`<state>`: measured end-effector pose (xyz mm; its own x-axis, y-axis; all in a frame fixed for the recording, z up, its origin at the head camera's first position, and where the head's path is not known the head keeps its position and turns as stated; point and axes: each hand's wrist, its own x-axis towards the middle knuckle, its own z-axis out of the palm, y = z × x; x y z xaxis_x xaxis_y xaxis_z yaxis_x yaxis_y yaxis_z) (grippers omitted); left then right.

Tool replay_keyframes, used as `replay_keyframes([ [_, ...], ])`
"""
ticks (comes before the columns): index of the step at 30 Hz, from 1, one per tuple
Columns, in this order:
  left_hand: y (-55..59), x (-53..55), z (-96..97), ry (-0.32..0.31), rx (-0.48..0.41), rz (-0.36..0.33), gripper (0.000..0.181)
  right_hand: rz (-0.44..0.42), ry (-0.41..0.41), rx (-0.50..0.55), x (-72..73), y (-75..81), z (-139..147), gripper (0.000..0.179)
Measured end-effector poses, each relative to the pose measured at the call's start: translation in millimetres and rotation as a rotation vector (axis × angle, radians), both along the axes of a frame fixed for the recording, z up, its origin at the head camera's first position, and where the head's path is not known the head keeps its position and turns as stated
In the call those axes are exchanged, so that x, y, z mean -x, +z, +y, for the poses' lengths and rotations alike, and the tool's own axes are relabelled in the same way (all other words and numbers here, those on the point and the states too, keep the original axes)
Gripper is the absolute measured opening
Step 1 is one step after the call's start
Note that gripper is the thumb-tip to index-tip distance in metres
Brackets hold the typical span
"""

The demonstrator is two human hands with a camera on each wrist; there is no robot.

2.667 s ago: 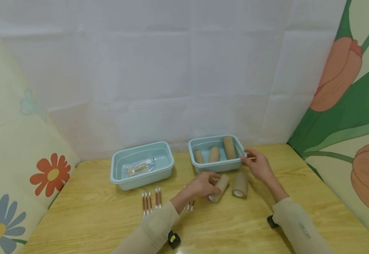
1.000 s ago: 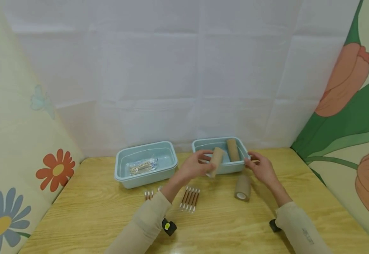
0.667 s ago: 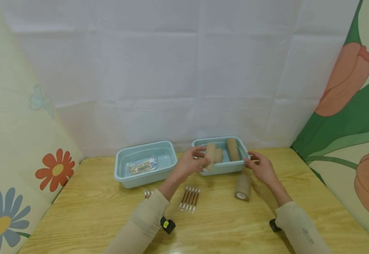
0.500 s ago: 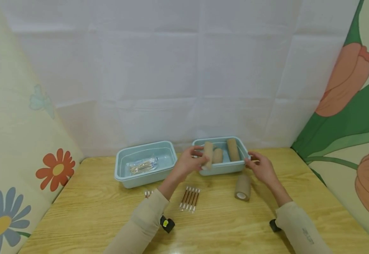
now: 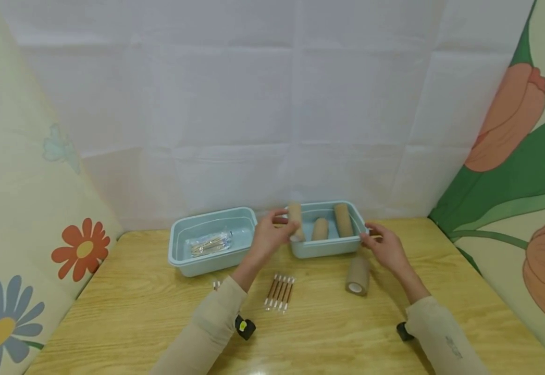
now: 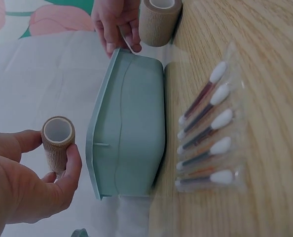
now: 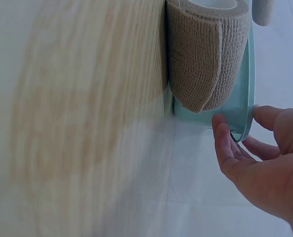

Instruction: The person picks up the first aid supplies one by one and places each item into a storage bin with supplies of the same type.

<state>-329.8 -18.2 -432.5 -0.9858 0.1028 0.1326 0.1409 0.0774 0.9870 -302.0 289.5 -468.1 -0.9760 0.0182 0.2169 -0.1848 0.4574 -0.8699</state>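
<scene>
My left hand (image 5: 268, 237) grips a tan bandage roll (image 5: 295, 219) between thumb and fingers, over the left end of the right-hand light blue bin (image 5: 327, 249). In the left wrist view the roll's white core (image 6: 58, 130) faces the camera, and the roll is above the bin's rim. My right hand (image 5: 385, 247) pinches the bin's right front corner, thumb on one side of the rim and fingers on the other. Inside the bin lie a short roll (image 5: 320, 229) and a longer roll (image 5: 344, 220). Another bandage roll (image 5: 358, 276) lies on the table in front of it.
A second light blue bin (image 5: 216, 265) at left holds a clear packet of thin sticks (image 5: 211, 245). A clear-wrapped row of brown cotton swabs (image 5: 280, 292) lies on the wooden table (image 5: 329, 333); more swabs (image 5: 216, 285) are partly hidden by the left sleeve. White sheeting (image 5: 216, 114) hangs behind.
My left hand has lifted the bandage roll off the table, brought it over the right-hand bin and moved it leftward to its left end. The right hand stays on the bin's corner.
</scene>
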Motion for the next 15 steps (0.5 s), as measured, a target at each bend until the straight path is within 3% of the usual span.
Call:
replay_keyframes([
  [15, -7.6, 8.4, -2.8, 0.070, -0.001, -0.027, 0.050, 0.016, 0.010, -0.007, 2.1, -1.9, 0.7, 0.047],
])
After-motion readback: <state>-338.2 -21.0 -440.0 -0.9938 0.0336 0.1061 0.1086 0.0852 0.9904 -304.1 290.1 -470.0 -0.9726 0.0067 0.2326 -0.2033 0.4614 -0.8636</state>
